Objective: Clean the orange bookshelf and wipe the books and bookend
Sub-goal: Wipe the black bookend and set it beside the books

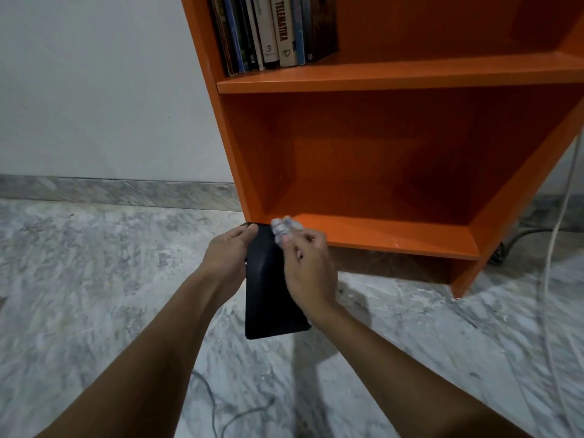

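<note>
A flat black bookend [268, 295] hangs in front of the orange bookshelf [395, 74], above the floor. My left hand [226, 257] grips its left edge near the top, with the thumb over the upper corner. My right hand [308, 267] pinches a small crumpled white cloth [282, 229] and presses it against the bookend's upper right part. Several books [275, 30] stand upright at the left end of the upper shelf. The lower compartment [363, 172] holds nothing.
The floor [94, 295] is grey marble, with a white wall [94, 90] to the left of the shelf. A white cable [562, 216] hangs right of the shelf, dark cables [518, 238] lie behind it, and a thin cord [234, 418] lies on the floor between my arms.
</note>
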`<state>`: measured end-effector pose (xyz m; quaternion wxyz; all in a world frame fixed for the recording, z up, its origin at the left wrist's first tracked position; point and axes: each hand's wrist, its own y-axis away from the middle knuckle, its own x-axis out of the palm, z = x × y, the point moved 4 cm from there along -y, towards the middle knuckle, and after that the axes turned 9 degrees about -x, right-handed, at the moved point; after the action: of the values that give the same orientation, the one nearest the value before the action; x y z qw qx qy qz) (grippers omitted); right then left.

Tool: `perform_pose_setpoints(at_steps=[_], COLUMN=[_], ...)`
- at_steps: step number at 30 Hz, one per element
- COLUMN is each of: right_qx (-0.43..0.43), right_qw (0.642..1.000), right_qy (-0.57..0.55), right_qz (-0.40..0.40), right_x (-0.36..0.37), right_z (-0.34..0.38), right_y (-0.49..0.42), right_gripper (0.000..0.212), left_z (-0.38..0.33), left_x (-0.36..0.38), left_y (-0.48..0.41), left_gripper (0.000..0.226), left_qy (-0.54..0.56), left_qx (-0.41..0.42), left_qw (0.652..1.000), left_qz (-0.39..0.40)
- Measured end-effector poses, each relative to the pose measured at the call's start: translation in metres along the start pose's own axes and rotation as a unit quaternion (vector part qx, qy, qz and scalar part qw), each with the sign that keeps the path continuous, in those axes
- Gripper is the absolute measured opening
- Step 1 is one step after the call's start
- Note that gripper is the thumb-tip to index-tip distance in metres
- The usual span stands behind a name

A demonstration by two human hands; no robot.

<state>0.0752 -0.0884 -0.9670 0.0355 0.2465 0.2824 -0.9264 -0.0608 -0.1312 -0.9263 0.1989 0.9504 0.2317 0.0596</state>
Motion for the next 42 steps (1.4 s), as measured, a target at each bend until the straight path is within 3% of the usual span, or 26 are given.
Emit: perform_pose_setpoints(at_steps=[2, 4, 7, 9, 11, 12, 14, 16, 18, 21, 23, 25, 29, 31, 33, 36, 38, 42], right_qx=[-0.149, -0.176, -0.018, 0.111, 0.186, 0.185, 0.093, -0.062, -0.141, -0.047, 0.058, 0.098, -0.102, -0.117, -0.005, 0.172, 0.157, 0.002], right_qw=[0.987, 0.981, 0.996, 0.99, 0.981, 0.982, 0.994, 0.996, 0.988, 0.996, 0.996, 0.994, 0.993, 0.991, 0.999, 0.974, 0.98, 1.0], right_qy=[0.054, 0.085, 0.088, 0.068, 0.006, -0.012, -0.007, 0.02, 0.055, 0.057, 0.062, 0.053, -0.02, -0.006, 0.036, 0.025, -0.022, -0.024], right_qz=[0.016, 0.0, -0.019, 0.048, 0.051, 0.022, -0.05, -0.053, -0.04, -0.047, -0.001, 0.024, -0.052, -0.058, -0.006, 0.147, 0.119, -0.019], right_x=[-0.001, -0.004, -0.009, -0.008, -0.014, -0.02, -0.028, -0.024, -0.017, -0.017, -0.017, -0.016, -0.018, -0.017, -0.02, -0.024, -0.029, -0.045], right_z=[0.013, 0.009, -0.016, -0.043, -0.056, -0.054, -0.034, 0.0, 0.018, 0.005, -0.012, -0.018, 0.014, 0.01, -0.021, -0.071, -0.072, -0.033], right_y=[0.002, -0.007, -0.023, -0.032, -0.033, -0.034, -0.033, -0.029, -0.023, -0.021, -0.021, -0.02, -0.009, -0.012, -0.018, -0.014, -0.015, -0.037], right_gripper=[0.036, 0.034, 0.028, 0.043, 0.049, 0.047, 0.032, 0.026, 0.029, 0.028, 0.037, 0.044, 0.028, 0.03, 0.043, 0.051, 0.051, 0.042], left_z=[-0.004, -0.008, -0.014, -0.016, -0.019, -0.019, -0.021, -0.023, -0.024, -0.025, -0.024, -0.024, -0.025, -0.025, -0.026, -0.032, -0.037, -0.038], left_x=[0.002, 0.004, 0.006, 0.004, 0.002, 0.002, 0.003, 0.009, 0.016, 0.018, 0.014, 0.01, 0.013, 0.015, 0.012, 0.004, 0.003, 0.006], left_y=[0.002, 0.005, 0.011, 0.014, 0.018, 0.019, 0.019, 0.02, 0.023, 0.026, 0.026, 0.025, 0.027, 0.029, 0.03, 0.03, 0.03, 0.026], left_gripper=[0.026, 0.025, 0.023, 0.025, 0.026, 0.025, 0.025, 0.024, 0.024, 0.024, 0.024, 0.024, 0.025, 0.025, 0.025, 0.025, 0.024, 0.025], left_qy=[-0.025, -0.065, -0.12, -0.153, -0.162, -0.161, -0.175, -0.195, -0.188, -0.195, -0.214, -0.225, -0.201, -0.207, -0.236, -0.222, -0.221, -0.267], left_qx=[0.015, 0.039, 0.086, 0.11, 0.125, 0.129, 0.146, 0.166, 0.179, 0.194, 0.199, 0.201, 0.193, 0.191, 0.195, 0.188, 0.184, 0.19], left_qw=[0.999, 0.996, 0.989, 0.982, 0.979, 0.978, 0.974, 0.967, 0.966, 0.961, 0.956, 0.953, 0.96, 0.96, 0.952, 0.957, 0.957, 0.944], left_qz=[0.018, 0.037, 0.034, 0.018, 0.013, 0.009, 0.0, 0.001, 0.01, -0.001, -0.017, -0.027, 0.004, 0.013, 0.009, 0.011, 0.028, 0.035])
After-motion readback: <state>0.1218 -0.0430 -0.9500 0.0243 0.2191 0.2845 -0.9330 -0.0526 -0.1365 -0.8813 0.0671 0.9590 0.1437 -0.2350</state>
